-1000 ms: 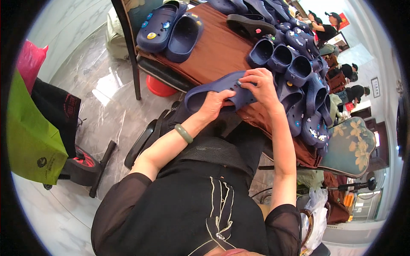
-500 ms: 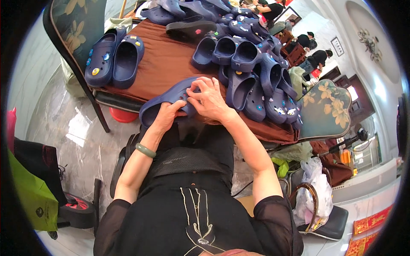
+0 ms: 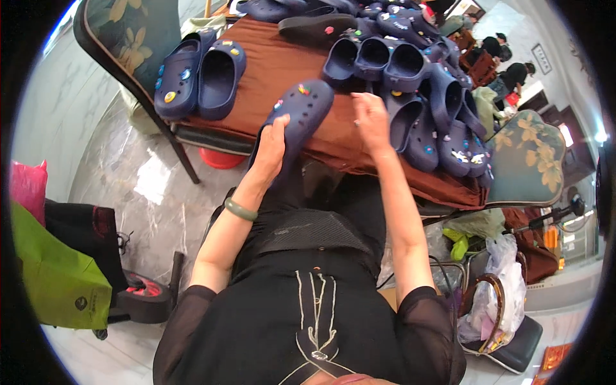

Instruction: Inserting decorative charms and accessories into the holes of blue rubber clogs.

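My left hand grips a navy clog by its heel end; the clog lies toe-away on the brown tablecloth and carries small coloured charms on its top. My right hand hovers just right of it, fingers apart, holding nothing. A green bangle sits on my left wrist. Directly beyond my right hand is a heap of several navy clogs, some with charms.
A pair of navy clogs lies at the table's left end beside a floral chair back. Another floral chair stands right. A green bag and pink bag sit on the marble floor. People stand far right.
The clog was held in both hands near the table edge; now only my left hand holds it, flat on the cloth, and my right hand has let go.
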`<action>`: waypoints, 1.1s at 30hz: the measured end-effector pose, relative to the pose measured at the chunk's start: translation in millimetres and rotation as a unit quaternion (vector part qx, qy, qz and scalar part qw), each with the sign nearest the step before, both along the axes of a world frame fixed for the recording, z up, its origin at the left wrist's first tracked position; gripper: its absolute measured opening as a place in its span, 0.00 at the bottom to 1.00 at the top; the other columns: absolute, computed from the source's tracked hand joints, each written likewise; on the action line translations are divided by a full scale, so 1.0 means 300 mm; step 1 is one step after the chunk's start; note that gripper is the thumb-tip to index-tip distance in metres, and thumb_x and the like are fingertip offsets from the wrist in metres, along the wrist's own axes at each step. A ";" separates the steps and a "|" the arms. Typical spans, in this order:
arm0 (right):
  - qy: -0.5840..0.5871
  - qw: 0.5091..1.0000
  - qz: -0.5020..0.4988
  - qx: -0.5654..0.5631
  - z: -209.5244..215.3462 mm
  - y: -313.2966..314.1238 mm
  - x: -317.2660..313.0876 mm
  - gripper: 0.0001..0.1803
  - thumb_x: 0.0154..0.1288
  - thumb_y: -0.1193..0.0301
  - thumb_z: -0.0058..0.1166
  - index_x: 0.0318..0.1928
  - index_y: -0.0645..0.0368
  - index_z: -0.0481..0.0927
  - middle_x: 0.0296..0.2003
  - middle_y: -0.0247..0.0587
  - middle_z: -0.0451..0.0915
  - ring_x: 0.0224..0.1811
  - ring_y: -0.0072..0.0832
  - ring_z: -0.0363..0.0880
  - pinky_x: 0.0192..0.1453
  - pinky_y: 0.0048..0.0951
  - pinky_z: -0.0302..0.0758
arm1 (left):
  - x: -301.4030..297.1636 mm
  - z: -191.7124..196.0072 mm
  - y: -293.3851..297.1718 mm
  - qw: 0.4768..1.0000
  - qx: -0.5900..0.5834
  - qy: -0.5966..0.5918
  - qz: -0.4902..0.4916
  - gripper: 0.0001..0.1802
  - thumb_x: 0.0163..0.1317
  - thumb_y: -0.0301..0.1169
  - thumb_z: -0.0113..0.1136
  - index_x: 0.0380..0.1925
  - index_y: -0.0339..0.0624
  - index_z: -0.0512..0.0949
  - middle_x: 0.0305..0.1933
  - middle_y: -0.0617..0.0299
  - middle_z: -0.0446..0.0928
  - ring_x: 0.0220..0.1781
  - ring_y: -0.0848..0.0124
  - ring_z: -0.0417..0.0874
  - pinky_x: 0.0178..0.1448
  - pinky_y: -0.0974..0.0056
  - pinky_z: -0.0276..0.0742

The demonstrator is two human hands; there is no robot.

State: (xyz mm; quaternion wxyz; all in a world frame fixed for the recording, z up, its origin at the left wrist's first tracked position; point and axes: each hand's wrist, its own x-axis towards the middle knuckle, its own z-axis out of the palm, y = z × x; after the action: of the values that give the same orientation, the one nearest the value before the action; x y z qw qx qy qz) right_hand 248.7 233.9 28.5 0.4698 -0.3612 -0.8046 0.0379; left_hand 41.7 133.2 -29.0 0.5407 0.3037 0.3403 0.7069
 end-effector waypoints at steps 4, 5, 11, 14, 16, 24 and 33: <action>0.098 0.973 -0.023 -0.209 -0.071 -0.018 0.088 0.11 0.67 0.69 0.49 0.42 0.63 0.79 0.41 0.48 0.78 0.41 0.38 0.79 0.45 0.36 0.76 | -0.014 0.058 0.009 0.998 -0.010 -0.036 0.041 0.21 0.66 0.42 0.47 0.32 0.32 0.77 0.31 0.65 0.76 0.33 0.75 0.74 0.40 0.67 0.70; 0.073 0.979 -0.010 -0.191 -0.094 -0.017 0.098 0.10 0.66 0.71 0.48 0.40 0.64 0.78 0.39 0.50 0.77 0.37 0.42 0.80 0.42 0.39 0.77 | -0.011 0.027 0.033 0.996 -0.008 0.064 0.060 0.23 0.67 0.43 0.46 0.30 0.31 0.77 0.28 0.63 0.75 0.32 0.73 0.75 0.39 0.66 0.70; -0.213 0.959 -0.165 -0.088 -0.157 -0.008 0.060 0.11 0.62 0.67 0.55 0.42 0.59 0.80 0.38 0.50 0.76 0.41 0.47 0.78 0.45 0.42 0.75 | -0.005 -0.022 0.066 0.943 0.071 0.298 0.129 0.27 0.69 0.47 0.39 0.29 0.30 0.72 0.23 0.43 0.66 0.32 0.65 0.75 0.39 0.58 0.68; -0.213 0.958 -0.167 -0.090 -0.189 -0.005 0.067 0.09 0.62 0.68 0.54 0.39 0.58 0.80 0.38 0.48 0.74 0.42 0.46 0.78 0.45 0.43 0.75 | -0.006 -0.009 0.064 0.929 0.120 0.329 0.122 0.27 0.69 0.46 0.39 0.27 0.30 0.71 0.21 0.47 0.63 0.29 0.67 0.71 0.38 0.58 0.67; -0.179 0.969 -0.165 -0.048 -0.219 -0.005 0.070 0.08 0.61 0.68 0.54 0.38 0.57 0.81 0.37 0.45 0.75 0.41 0.45 0.78 0.44 0.43 0.74 | 0.006 0.002 0.054 0.944 0.107 0.288 0.119 0.27 0.69 0.46 0.38 0.25 0.31 0.70 0.21 0.53 0.62 0.28 0.69 0.67 0.37 0.58 0.65; 0.078 0.997 0.002 0.001 -0.120 -0.112 -0.128 0.10 0.59 0.72 0.57 0.42 0.53 0.83 0.33 0.40 0.79 0.35 0.36 0.79 0.38 0.31 0.75 | 0.030 0.000 0.063 0.950 0.093 0.271 0.127 0.28 0.70 0.47 0.37 0.22 0.33 0.69 0.20 0.60 0.62 0.27 0.73 0.65 0.34 0.60 0.64; -0.148 0.969 -0.085 0.180 -0.088 -0.201 -0.261 0.11 0.53 0.69 0.54 0.38 0.54 0.80 0.29 0.34 0.75 0.35 0.31 0.75 0.34 0.33 0.72 | 0.002 -0.025 0.048 0.940 0.027 0.322 0.108 0.27 0.72 0.44 0.36 0.36 0.28 0.75 0.31 0.54 0.76 0.39 0.72 0.74 0.48 0.59 0.70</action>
State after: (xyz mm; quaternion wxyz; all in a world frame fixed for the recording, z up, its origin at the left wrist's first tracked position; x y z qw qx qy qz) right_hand 170.5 173.6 2.0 0.4045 -0.3397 -0.8249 -0.2011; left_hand 42.2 147.6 -36.4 0.3145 0.4910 0.5079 0.6341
